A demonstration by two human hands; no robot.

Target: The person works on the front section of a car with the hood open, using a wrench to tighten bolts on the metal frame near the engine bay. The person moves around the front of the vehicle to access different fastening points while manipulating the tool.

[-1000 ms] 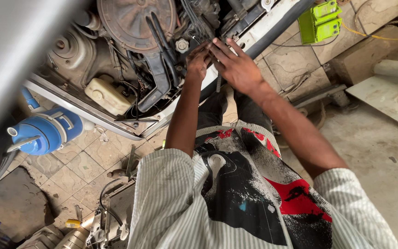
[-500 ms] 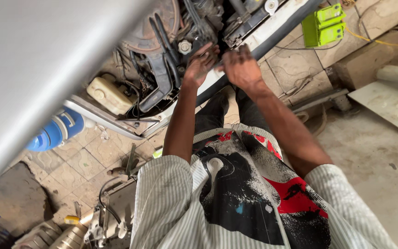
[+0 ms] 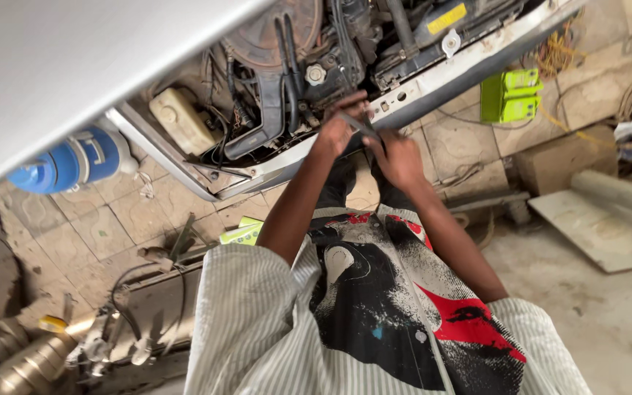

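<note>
A pale raised hood panel (image 3: 74, 66) fills the ten o'clock corner of my view. Below it, from nine o'clock across to two, the open engine bay (image 3: 309, 80) slants upward, edged by its light grey front rail (image 3: 433, 91). The floor of worn square tiles (image 3: 96, 234) spreads under it. My striped shirt sleeves and a black, red and white printed front take up six o'clock.

At nine o'clock a blue jug (image 3: 67, 164) lies beside the bay's corner. A cream fluid tank (image 3: 181, 121) sits inside the bay at ten o'clock, and a bright green box (image 3: 510, 95) stands on the floor at two o'clock.

My left hand (image 3: 339, 126) is at twelve o'clock from my chest, fingers curled around the upper end of a thin dark grey metal tool (image 3: 356, 124), right against the rail. My right hand (image 3: 398, 157) is just beside it at one o'clock, closed on the lower end of that tool. How tightly either hand clamps it I cannot tell.
</note>
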